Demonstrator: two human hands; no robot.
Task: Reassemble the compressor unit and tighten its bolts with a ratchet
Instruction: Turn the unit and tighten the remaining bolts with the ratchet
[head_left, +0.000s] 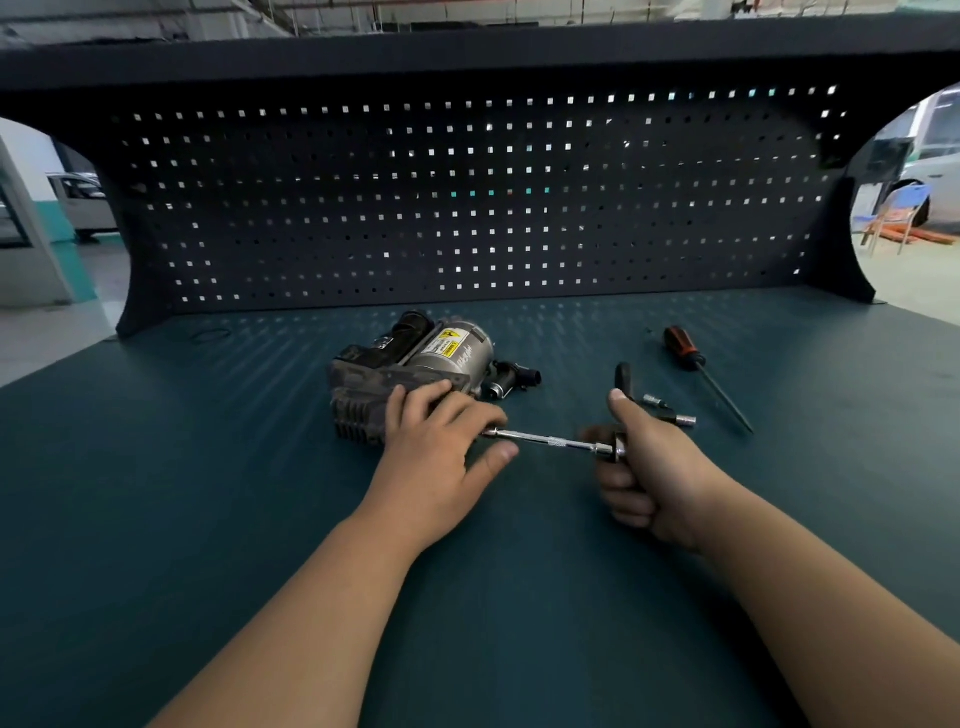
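Observation:
The compressor unit (410, 364), a grey finned body with a silver cylinder bearing a yellow warning label, lies on the green bench mat. My left hand (441, 441) rests on its near right side, fingers spread over the casing and over the far end of a chrome extension bar (545, 441). The bar runs right to the ratchet head (615, 449). My right hand (649, 473) grips the ratchet handle with the thumb raised. The bolt and socket under my left hand are hidden.
A small black fitting (511, 379) lies just right of the compressor. Loose sockets and bits (670, 413) and a black tool piece (623, 376) sit behind my right hand. An orange-and-black screwdriver (701, 371) lies at the right. A dark pegboard (467, 208) walls the back.

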